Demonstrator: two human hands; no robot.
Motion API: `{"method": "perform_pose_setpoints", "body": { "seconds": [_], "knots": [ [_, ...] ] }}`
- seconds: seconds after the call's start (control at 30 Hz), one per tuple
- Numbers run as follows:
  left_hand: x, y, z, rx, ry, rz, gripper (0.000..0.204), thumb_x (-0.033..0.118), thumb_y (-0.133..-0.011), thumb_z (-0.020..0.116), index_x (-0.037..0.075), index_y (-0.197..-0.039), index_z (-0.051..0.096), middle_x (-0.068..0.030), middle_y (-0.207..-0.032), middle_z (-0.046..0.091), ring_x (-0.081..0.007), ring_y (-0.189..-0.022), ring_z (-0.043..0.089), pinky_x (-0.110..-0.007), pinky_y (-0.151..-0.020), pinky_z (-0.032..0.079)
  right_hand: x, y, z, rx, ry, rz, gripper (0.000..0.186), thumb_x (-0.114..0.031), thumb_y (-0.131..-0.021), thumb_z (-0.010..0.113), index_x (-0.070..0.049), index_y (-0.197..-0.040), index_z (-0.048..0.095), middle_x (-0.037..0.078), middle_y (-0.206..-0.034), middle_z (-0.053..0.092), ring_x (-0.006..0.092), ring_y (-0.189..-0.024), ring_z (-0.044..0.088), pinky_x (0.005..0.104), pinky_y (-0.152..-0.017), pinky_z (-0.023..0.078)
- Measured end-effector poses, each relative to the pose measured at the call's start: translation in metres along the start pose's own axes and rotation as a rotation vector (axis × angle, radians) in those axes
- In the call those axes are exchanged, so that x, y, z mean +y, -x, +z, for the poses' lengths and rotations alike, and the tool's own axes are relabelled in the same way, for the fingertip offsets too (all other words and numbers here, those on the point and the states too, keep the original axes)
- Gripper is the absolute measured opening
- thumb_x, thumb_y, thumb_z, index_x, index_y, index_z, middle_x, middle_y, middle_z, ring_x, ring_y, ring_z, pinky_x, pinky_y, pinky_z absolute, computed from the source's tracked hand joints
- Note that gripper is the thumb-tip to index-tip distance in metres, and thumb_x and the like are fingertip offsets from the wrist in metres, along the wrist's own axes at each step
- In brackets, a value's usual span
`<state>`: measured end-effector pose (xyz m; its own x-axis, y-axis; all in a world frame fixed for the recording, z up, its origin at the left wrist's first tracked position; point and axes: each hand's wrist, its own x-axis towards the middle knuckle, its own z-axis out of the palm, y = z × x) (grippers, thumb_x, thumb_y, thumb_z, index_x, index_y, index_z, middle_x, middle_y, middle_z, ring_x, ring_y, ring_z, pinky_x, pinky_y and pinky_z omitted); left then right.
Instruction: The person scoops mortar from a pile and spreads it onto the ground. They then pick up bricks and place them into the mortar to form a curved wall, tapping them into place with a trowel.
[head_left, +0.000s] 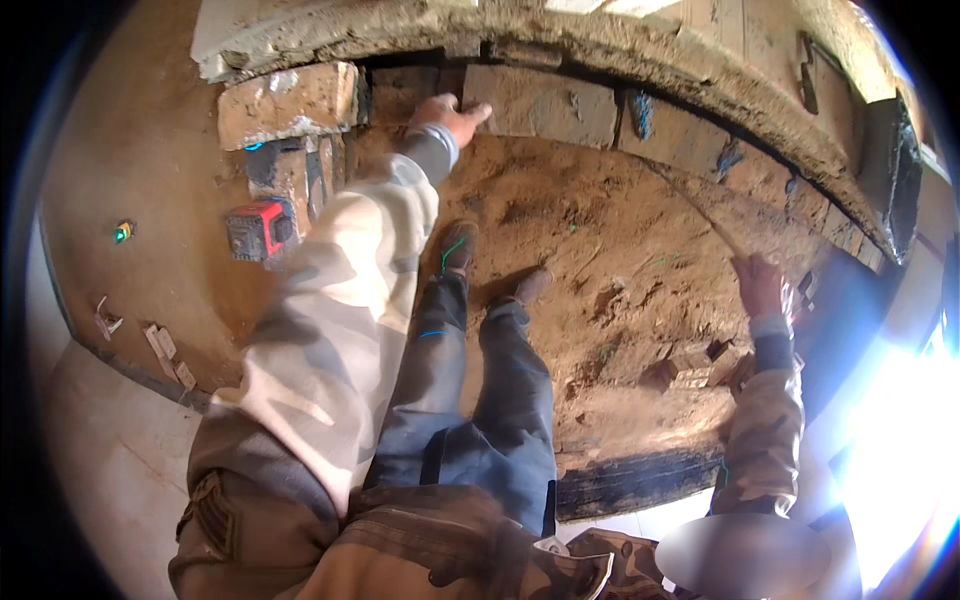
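Left hand point(450, 115) | fingers together, flat on rough grey rectangular block point(545, 105) | right hand point(760, 285) | fingers' state unclear, over crumbly brown soil point(600, 240)

Loose brown dirt floor point(600, 250) below and between both hands. Rough brick wall point(700, 130) curving just beyond the left hand point(452, 115). Pale smooth floor point(110, 460) well to its lower left. Harsh white glare point(900, 440) just right of the right hand point(760, 285).
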<state>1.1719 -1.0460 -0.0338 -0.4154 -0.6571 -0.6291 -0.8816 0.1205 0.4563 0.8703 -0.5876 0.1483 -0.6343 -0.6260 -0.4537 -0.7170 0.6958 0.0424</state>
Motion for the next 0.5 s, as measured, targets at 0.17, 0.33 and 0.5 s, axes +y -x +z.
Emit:
{"method": "perform_pose_setpoints", "body": {
  "seconds": [0.17,0.33,0.5],
  "knots": [
    [-0.019,0.067,0.002,0.098,-0.100,-0.122,0.089,0.070,-0.089,0.056,0.000,-0.143,0.052,-0.0258,-0.142,0.056,-0.0381,-0.131,0.055,-0.044,-0.111,0.043,-0.037,0.114,0.007,0.009,-0.250,0.198,0.035,-0.033,-0.098,0.062,-0.003,-0.078,0.063,0.027,-0.072,0.059,0.0455,-0.064,0.061,0.0519,-0.052,0.042],
    [-0.006,0.163,0.041,-0.014,-0.066,-0.033,0.072,0.063,-0.092,0.058,0.002,-0.130,0.062,-0.0230,-0.138,0.057,-0.0393,-0.129,0.052,-0.047,-0.110,0.041,-0.023,0.220,0.063,0.139,-0.606,0.422,0.040,-0.032,-0.094,0.071,0.001,-0.073,0.062,0.021,-0.058,0.054,0.0341,-0.050,0.047,0.0447,-0.051,0.040],
    [0.170,0.170,0.017,0.216,0.169,0.662,0.036,0.026,-0.092,0.071,0.001,-0.117,0.065,-0.0210,-0.119,0.065,-0.0384,-0.112,0.062,-0.045,-0.101,0.049,-0.031,0.186,0.003,0.127,-0.936,0.691,0.048,-0.041,-0.100,0.059,-0.003,-0.071,0.057,0.009,-0.057,0.056,0.0197,-0.049,0.051,0.0359,-0.047,0.038]
  ]
}}
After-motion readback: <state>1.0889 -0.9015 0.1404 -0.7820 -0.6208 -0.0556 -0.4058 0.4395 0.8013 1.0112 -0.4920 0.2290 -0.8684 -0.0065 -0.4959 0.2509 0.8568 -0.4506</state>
